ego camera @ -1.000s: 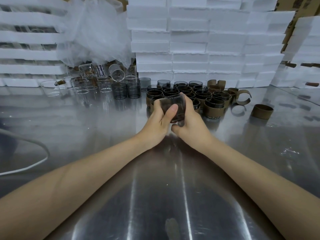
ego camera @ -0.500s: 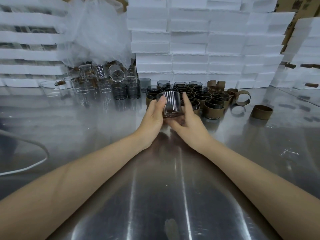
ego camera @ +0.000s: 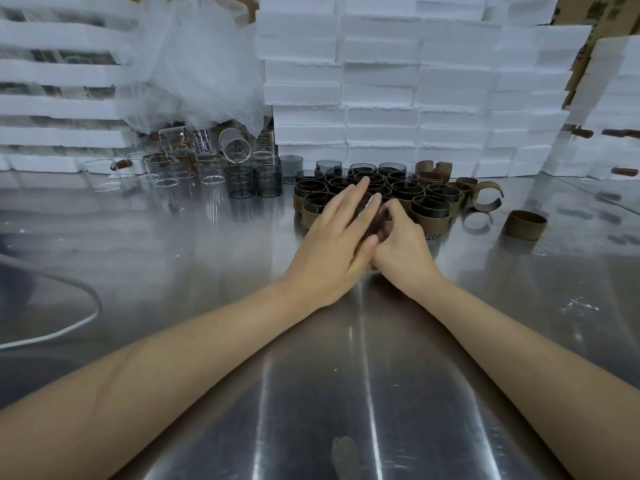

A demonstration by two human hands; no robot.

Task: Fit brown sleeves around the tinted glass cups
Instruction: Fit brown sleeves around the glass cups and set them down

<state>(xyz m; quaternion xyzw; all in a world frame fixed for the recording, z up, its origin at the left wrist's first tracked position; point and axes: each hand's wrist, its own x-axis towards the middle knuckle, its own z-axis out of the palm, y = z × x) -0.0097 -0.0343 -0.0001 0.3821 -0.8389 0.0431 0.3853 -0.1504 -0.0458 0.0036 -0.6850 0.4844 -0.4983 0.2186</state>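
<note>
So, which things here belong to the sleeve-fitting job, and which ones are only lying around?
Job: held tinted cup, sleeved cups, bare tinted cups, loose brown sleeves.
Lying about: clear glasses, foam boxes, plastic bag, white cable.

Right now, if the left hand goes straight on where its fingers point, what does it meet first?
Most likely the cluster of sleeved cups just beyond the left hand; depth is hard to judge.

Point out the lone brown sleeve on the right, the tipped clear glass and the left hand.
lone brown sleeve (ego camera: pixel 524 227): head view, its outer wall.
tipped clear glass (ego camera: pixel 234 145): head view, its round end facing us.
left hand (ego camera: pixel 336 244): head view, back of the hand.
</note>
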